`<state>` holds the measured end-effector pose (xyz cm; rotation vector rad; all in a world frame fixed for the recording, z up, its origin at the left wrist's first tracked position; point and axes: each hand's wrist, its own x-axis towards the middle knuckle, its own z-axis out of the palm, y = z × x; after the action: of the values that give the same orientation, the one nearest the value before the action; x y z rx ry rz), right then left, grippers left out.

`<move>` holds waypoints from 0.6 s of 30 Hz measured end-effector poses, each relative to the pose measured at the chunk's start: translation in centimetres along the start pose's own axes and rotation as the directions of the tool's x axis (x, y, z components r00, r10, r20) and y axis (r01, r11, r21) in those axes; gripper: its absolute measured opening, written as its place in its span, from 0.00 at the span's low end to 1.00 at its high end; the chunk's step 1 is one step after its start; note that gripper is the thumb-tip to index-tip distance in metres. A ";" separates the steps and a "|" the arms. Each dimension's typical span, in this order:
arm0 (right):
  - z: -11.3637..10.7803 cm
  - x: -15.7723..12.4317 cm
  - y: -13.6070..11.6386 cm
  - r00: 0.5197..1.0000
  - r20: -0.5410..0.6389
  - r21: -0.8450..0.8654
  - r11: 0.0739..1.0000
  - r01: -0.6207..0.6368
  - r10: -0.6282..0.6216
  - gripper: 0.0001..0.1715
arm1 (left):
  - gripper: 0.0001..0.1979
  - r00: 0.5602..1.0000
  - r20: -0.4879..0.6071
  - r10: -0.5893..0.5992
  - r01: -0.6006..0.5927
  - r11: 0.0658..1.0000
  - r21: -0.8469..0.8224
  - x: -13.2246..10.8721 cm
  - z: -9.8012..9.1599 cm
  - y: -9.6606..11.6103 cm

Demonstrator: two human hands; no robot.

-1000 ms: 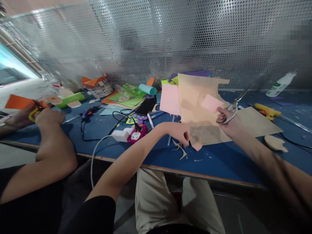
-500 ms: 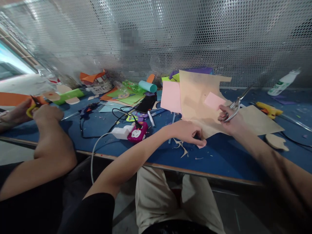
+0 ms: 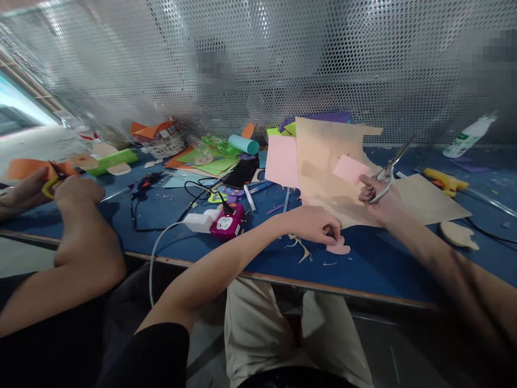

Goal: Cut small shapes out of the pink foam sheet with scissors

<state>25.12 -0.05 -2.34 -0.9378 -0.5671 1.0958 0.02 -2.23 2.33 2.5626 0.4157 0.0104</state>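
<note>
My left hand (image 3: 313,223) is low over the front of the blue table, its fingers pinched together at the edge of a small rounded pink paper cutout (image 3: 339,247). My right hand (image 3: 378,196) is closed round the handles of metal scissors (image 3: 388,171), whose blades point up and away to the right. Between that hand's thumb and finger is a small pink paper piece (image 3: 349,169). Behind both hands a large beige paper sheet (image 3: 323,156) stands partly raised, with a pink sheet (image 3: 281,160) at its left.
A magenta power adapter (image 3: 226,222) with cables sits left of my forearm. A yellow glue gun (image 3: 446,182), a beige cutout (image 3: 458,235) and a white bottle (image 3: 470,136) are at right. At left, a co-worker's hands (image 3: 76,191) hold yellow-handled scissors and orange paper.
My left hand has shifted slightly, and more of the pink cutout shows at its fingertips. The small pink piece in my right hand has moved a little left with the scissors.
</note>
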 end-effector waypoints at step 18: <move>0.0 -0.2 0.4 1.000 -0.007 -0.029 0.999 0.015 -0.015 0.30 | 0.14 0.994 -0.059 0.094 -0.102 0.982 -0.158 -0.3 -1.1 0.3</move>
<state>24.84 -0.13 -2.62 -0.9611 -0.5850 1.0731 -0.28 -2.01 3.47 2.4241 0.2952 0.1407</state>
